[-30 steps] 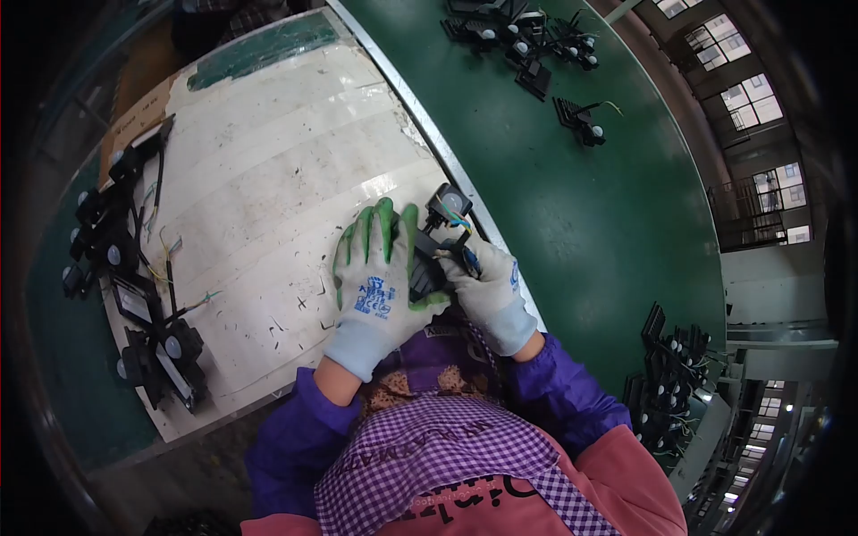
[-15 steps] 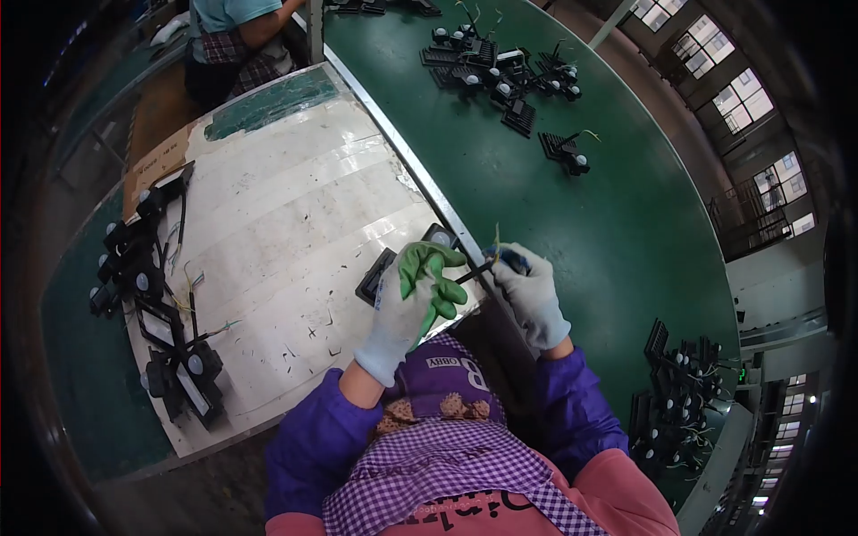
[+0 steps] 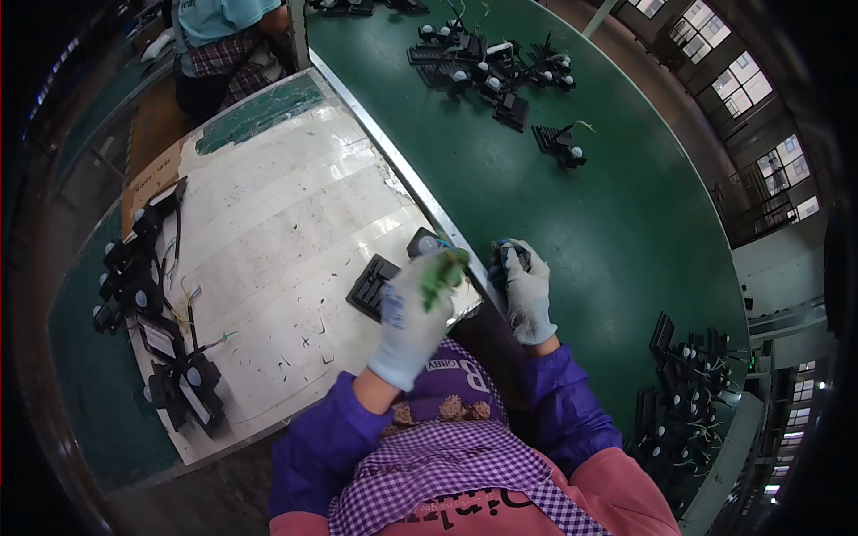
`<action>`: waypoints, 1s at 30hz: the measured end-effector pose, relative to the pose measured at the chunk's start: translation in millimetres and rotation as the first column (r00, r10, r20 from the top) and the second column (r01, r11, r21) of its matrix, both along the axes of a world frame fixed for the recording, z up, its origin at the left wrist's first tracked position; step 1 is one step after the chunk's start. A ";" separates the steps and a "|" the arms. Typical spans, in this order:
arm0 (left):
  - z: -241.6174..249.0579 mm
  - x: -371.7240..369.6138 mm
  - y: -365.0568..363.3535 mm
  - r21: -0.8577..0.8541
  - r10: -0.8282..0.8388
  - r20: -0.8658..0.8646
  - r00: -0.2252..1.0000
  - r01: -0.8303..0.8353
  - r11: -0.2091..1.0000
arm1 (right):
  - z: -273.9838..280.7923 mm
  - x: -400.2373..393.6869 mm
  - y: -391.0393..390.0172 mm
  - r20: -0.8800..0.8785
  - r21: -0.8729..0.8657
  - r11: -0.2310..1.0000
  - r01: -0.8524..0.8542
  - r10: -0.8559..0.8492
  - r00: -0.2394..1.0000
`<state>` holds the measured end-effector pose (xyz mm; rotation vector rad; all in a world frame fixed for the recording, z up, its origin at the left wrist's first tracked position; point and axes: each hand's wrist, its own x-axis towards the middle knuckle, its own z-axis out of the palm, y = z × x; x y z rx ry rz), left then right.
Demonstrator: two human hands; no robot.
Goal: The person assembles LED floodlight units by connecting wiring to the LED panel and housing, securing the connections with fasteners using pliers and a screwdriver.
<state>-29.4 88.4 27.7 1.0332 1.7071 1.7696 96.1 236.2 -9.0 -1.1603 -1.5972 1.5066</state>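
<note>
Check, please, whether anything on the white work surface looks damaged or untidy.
Yes. The white covering looks torn at its far end, because a ragged green patch shows there. Small dark scraps also lie scattered near its front edge, which looks untidy.

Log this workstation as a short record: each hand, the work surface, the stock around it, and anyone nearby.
left hand: gloved, fingers blurred, over part of a black finned unit; grip unclear
right hand: gloved, closed on a dark blue item, too small to identify
work surface: white board, worn, dark scraps on it
left edge stock: row of black lamps with loose wires
green table: far cluster, single unit, near-right cluster
nearby: another person, upper left
</note>
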 end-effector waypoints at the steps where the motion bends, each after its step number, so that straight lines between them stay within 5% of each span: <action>1: -0.7 -3.1 -6.5 -0.032 -0.008 0.205 0.979 0.015 0.999 | -0.4 1.8 -2.4 -0.046 -0.031 1.000 -0.008 0.007 0.999; 3: -11.9 -12.9 -11.1 0.041 0.103 0.340 0.935 -0.124 0.991 | 2.8 1.5 -4.8 -0.145 -0.091 0.996 -0.018 0.004 0.989; 9: -10.0 -9.3 -18.4 0.121 -0.112 0.458 0.882 0.063 0.991 | 12.1 -0.5 -6.9 -0.020 -0.152 0.986 -0.073 0.071 0.997; 13: -13.4 -10.4 -18.7 -0.009 -0.053 0.361 0.931 0.060 0.998 | 42.2 3.6 -45.9 0.187 0.313 0.804 -0.505 0.469 0.863; 16: -9.3 -8.2 -17.9 0.048 -0.092 0.304 0.948 0.081 0.996 | 29.6 -5.7 -54.7 0.308 0.469 0.626 -0.624 0.546 0.779; 19: -11.5 -6.6 -19.0 0.069 -0.100 0.194 0.976 0.088 0.994 | 25.6 -4.3 -61.0 0.343 0.298 0.725 -0.620 0.525 0.779; 22: -32.6 -3.9 -18.9 0.108 -0.103 0.134 0.986 0.089 0.990 | 28.4 -3.3 -66.9 0.115 0.171 0.840 -0.515 0.502 0.857; 25: -33.1 -6.3 -17.8 0.055 -0.119 0.121 0.986 0.113 0.992 | 38.7 10.9 -45.2 0.108 -0.087 0.899 -0.430 0.437 0.893; 27: -29.0 0.0 -16.3 -0.067 -0.144 0.163 0.976 0.156 0.985 | 57.3 16.8 -39.4 0.040 -0.031 0.950 -0.311 0.312 0.949; 28: -34.8 1.9 -13.3 0.000 -0.084 -0.053 0.995 0.084 0.996 | 85.4 13.1 -43.6 0.061 -0.010 0.938 -0.347 0.347 0.936; 30: -21.4 9.8 -12.6 0.047 -0.074 -0.032 0.997 0.076 0.996 | 116.4 -0.1 -47.2 0.147 0.030 0.904 -0.426 0.418 0.896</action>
